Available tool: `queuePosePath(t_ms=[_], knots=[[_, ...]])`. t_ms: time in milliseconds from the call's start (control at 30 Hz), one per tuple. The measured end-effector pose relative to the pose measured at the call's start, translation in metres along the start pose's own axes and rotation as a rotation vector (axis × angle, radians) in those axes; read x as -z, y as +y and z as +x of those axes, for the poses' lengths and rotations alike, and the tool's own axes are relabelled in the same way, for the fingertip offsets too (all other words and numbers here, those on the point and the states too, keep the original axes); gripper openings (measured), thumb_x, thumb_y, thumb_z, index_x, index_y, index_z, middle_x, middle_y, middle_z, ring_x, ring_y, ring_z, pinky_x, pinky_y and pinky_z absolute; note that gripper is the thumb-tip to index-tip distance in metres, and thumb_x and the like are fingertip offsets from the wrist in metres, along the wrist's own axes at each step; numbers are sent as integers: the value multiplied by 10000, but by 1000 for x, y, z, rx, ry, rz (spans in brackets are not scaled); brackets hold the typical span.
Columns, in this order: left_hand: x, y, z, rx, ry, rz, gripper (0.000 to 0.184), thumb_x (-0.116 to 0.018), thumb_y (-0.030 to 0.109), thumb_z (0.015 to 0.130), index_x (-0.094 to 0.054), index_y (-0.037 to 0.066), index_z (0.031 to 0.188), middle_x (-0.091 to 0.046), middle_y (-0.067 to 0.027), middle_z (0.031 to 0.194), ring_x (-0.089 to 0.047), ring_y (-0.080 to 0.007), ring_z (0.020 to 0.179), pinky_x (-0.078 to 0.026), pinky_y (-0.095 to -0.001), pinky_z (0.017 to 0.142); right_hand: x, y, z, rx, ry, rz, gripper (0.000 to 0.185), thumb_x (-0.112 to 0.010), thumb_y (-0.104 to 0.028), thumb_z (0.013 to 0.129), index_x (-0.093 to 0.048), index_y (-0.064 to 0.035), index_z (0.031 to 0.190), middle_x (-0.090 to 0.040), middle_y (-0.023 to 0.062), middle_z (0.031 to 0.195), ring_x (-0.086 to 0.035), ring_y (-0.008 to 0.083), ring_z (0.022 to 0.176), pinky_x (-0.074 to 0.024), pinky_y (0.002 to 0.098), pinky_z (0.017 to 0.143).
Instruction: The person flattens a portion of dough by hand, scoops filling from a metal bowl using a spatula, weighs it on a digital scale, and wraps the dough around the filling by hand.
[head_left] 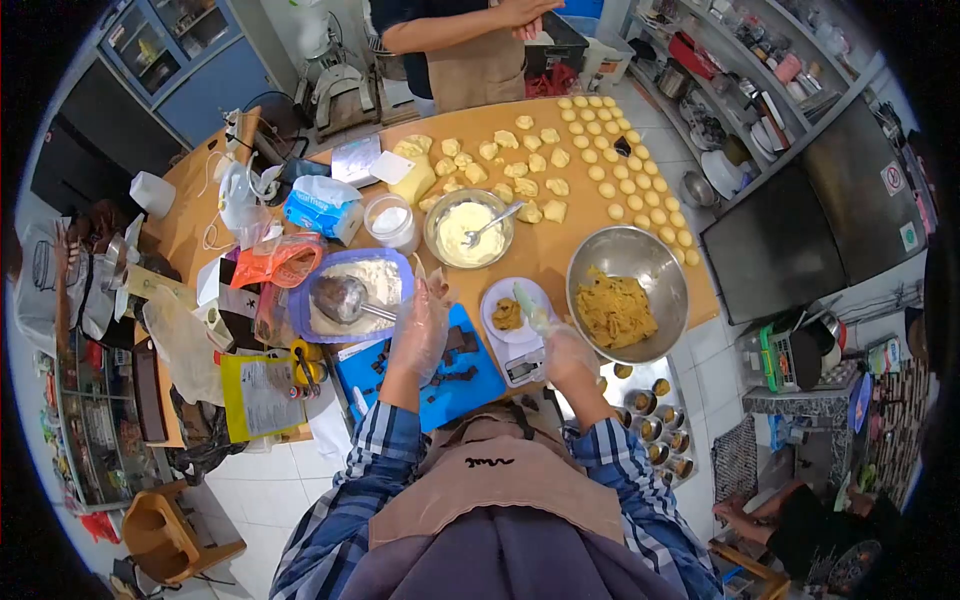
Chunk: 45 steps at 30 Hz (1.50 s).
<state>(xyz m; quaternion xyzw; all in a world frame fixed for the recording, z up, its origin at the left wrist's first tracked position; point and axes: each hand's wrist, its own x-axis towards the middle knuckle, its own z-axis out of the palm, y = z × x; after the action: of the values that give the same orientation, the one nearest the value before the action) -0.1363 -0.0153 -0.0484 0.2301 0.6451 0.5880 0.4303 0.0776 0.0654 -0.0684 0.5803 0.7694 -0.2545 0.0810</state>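
My left hand [420,325], in a clear plastic glove, is raised above the blue board [478,378] with its fingers stretched out and nothing visible in them. Dark brown chunks [462,340] lie on that board. Beside the hand stands a purple tub of flour [402,262], with a metal scoop [340,298] resting in it. My right hand [570,355], also gloved, is closed around a pale green spatula-like tool [532,308] over the small scale [520,368]. On the scale sits a brown dough lump [507,315]. A steel bowl of brown dough [686,305] is to its right.
A bowl of cream [508,240] with a spoon stands mid-table. Yellow dough pieces [525,187] and rows of small balls [628,187] lie further back. Filled metal cups [650,430] sit on a tray at right. Another person [470,65] stands across the table.
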Motion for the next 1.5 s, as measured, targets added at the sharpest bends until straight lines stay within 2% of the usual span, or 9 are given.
queuePosePath(t_ms=[333, 433, 633, 933, 1033, 1200, 1267, 1367, 1500], knots=[[6, -13, 12, 22, -33, -82, 708, -270, 531, 982, -394, -57, 1357, -505, -192, 1308, -515, -251, 1172, -371, -345, 1012, -7, -11, 0, 43, -39, -158, 302, -480, -167, 857, -631, -68, 1100, -640, 164, 1090, -629, 315, 1018, -506, 421, 860], [8, -19, 18, 17, -44, -119, 729, -276, 554, 974, -390, -54, 1358, -502, -184, 1309, -502, -246, 1185, -368, -339, 1009, 25, -27, -13, -247, -25, 51, 295, -473, -191, 866, -641, -64, 1073, -643, 172, 1070, -629, 317, 1007, -506, 422, 845], [5, -8, 12, 1, -111, -8, 788, -208, 584, 967, -318, -72, 1390, -439, -231, 1359, -460, -300, 1238, -319, -361, 1052, 29, 47, -11, 101, 537, 153, 259, -436, -173, 901, -637, -10, 878, -640, 170, 906, -601, 378, 831, -486, 456, 778], [2, -15, 11, 48, -80, -71, 719, -309, 547, 971, -403, -61, 1344, -501, -176, 1311, -494, -248, 1198, -363, -331, 1014, 26, 177, 86, 416, 264, -253, 238, -507, -191, 880, -638, 8, 890, -621, 218, 929, -584, 378, 917, -462, 453, 822], [1, -16, 9, 25, -62, -109, 715, -303, 539, 975, -392, -63, 1351, -479, -190, 1333, -474, -266, 1217, -352, -347, 1028, 92, 96, 35, -61, 87, -82, 300, -552, -230, 859, -634, 18, 1006, -611, 253, 1028, -569, 380, 1014, -450, 445, 875], [-7, -5, 2, 18, -24, -156, 628, -365, 441, 987, -388, -69, 1352, -480, -210, 1329, -470, -268, 1223, -357, -365, 1026, 87, 111, 20, 62, 570, 144, 375, -559, -236, 863, -616, 50, 1100, -560, 265, 1186, -527, 372, 1135, -419, 423, 945], [-14, 10, 4, -156, -220, 419, 589, -471, 375, 947, -406, -56, 1343, -491, -213, 1318, -483, -252, 1205, -376, -364, 1005, 82, 123, 21, 139, 631, 203, 459, -546, -251, 878, -518, 43, 1230, -488, 259, 1290, -458, 356, 1223, -372, 408, 1005], [-62, 34, -16, -227, -374, 483, 675, -677, 309, 784, -435, 28, 1348, -525, -222, 1267, -515, -324, 1179, -361, -369, 1029, 71, 139, 30, 211, 650, 439, 614, -515, -296, 907, -304, -14, 1410, -351, 221, 1426, -347, 340, 1323, -300, 396, 1076], [-135, 46, -58, -864, -447, 638, 520, -687, 311, 745, -559, 26, 1162, -582, -205, 1132, -520, -344, 1130, -377, -443, 978, 64, 76, 20, 231, 580, 1535, 711, -480, -407, 940, -119, -141, 1493, -222, 148, 1509, -307, 340, 1342, -289, 437, 1088]])
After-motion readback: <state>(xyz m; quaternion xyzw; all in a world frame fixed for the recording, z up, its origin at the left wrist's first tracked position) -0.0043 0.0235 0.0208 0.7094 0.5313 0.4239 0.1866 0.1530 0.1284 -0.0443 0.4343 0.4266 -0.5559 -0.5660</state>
